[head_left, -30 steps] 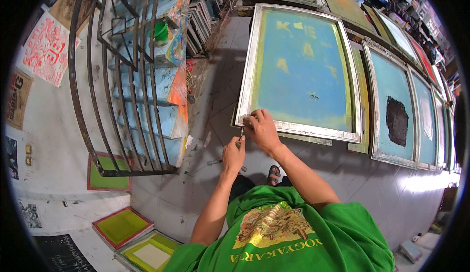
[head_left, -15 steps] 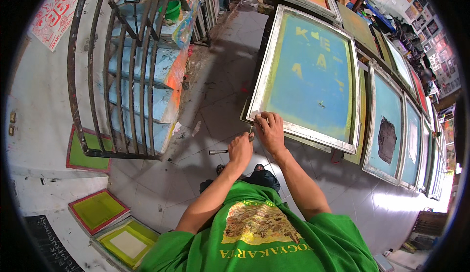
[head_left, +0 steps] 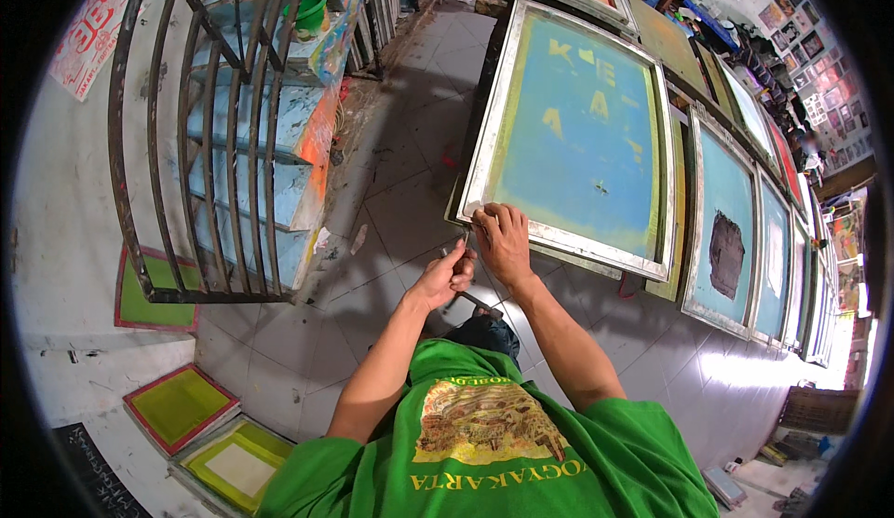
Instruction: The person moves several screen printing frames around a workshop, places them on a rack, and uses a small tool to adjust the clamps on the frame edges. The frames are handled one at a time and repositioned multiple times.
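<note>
A large silkscreen frame with blue mesh, yellowish edges and pale letter shapes lies to the front right. At its near left corner, my right hand has its fingers bent over the frame's edge, gripping it. Just below that corner, my left hand is closed round a metal socket wrench. The wrench's bar sticks out below the fist toward the right. Its upper end points at the underside of the corner, where my fingers hide the contact.
More screen frames lie in rows to the right. Left stands a black metal railing before blue shelves with a green bucket. Small framed screens lean by the left wall. Grey floor tiles run between.
My left fist has rolled over, and the wrench bar has swung from pointing left to pointing right below the hand. My right hand stays at the frame's corner. The view has shifted slightly.
</note>
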A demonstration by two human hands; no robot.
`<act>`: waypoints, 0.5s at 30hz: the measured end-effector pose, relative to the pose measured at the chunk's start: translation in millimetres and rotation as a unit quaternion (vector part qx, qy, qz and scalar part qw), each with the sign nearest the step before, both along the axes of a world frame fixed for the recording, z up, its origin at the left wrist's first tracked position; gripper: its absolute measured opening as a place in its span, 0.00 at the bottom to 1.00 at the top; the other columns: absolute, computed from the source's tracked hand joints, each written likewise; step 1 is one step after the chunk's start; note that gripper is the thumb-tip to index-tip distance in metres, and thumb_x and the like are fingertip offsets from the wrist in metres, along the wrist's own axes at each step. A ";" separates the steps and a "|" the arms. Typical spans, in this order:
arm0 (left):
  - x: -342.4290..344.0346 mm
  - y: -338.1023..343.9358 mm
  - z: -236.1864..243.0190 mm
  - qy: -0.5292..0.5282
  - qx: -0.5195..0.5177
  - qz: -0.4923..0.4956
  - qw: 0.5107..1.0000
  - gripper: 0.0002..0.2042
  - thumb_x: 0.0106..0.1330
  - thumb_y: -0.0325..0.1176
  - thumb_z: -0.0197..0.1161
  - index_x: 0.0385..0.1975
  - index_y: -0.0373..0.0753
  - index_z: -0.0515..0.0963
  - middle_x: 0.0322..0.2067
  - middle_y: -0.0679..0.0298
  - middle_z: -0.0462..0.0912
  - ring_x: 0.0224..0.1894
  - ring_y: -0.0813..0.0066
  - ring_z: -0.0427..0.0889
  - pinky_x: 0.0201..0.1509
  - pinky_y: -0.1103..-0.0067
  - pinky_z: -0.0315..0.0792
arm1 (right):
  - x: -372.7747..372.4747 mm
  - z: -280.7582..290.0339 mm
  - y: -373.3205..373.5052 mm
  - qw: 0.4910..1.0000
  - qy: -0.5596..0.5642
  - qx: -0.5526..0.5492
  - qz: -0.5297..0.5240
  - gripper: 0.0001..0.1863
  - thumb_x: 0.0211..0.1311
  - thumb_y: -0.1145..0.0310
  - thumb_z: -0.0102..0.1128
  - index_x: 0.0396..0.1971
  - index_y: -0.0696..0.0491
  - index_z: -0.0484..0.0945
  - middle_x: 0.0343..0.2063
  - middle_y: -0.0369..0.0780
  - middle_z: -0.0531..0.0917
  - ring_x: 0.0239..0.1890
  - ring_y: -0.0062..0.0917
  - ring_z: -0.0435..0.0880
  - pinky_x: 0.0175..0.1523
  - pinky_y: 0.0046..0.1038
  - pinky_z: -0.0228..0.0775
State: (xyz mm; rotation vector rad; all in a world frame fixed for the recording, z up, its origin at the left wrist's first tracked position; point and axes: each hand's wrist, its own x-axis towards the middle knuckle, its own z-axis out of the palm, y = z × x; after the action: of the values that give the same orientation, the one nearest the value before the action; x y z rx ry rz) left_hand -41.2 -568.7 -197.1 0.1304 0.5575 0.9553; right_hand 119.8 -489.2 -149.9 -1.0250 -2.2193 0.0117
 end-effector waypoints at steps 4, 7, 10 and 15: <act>7.1 -5.8 -17.3 -0.218 -0.061 0.041 0.973 0.20 0.83 0.54 0.54 0.50 0.41 0.80 0.23 0.75 0.73 0.20 0.91 0.62 0.23 0.84 0.54 | 0.4 -3.7 0.6 1.000 0.005 -0.006 0.006 0.21 0.61 0.71 0.71 0.54 0.49 0.78 0.51 0.40 0.79 0.57 0.39 0.77 0.60 0.44 0.67; 8.2 -6.6 28.6 0.180 -0.025 0.036 0.983 0.19 0.80 0.53 0.61 0.49 0.41 0.81 0.25 0.73 0.79 0.21 0.91 0.68 0.21 0.83 0.59 | 1.2 -1.2 1.0 1.000 0.004 -0.007 -0.003 0.20 0.60 0.73 0.72 0.52 0.48 0.80 0.50 0.40 0.81 0.56 0.39 0.78 0.58 0.44 0.68; 17.3 -6.0 32.4 0.622 0.134 0.000 0.771 0.17 0.78 0.49 0.64 0.46 0.39 0.80 0.28 0.62 0.86 0.26 0.77 0.82 0.27 0.75 0.71 | -2.3 0.9 0.8 1.000 0.005 0.002 0.001 0.20 0.59 0.73 0.72 0.52 0.48 0.80 0.50 0.40 0.81 0.55 0.39 0.78 0.58 0.44 0.68; 31.5 -10.7 59.0 0.798 0.168 0.035 0.578 0.13 0.77 0.41 0.62 0.42 0.35 0.79 0.33 0.47 0.88 0.40 0.37 0.86 0.44 0.48 0.75 | 1.1 -6.4 1.1 1.000 -0.012 -0.012 0.002 0.22 0.60 0.70 0.70 0.56 0.47 0.79 0.53 0.42 0.79 0.59 0.41 0.76 0.62 0.45 0.65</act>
State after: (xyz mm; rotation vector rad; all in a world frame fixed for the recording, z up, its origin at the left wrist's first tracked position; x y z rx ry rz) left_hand -9.7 -579.4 -138.1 1.4443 2.0554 0.7783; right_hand 120.9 -488.1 -156.3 -1.0391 -2.2472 0.0286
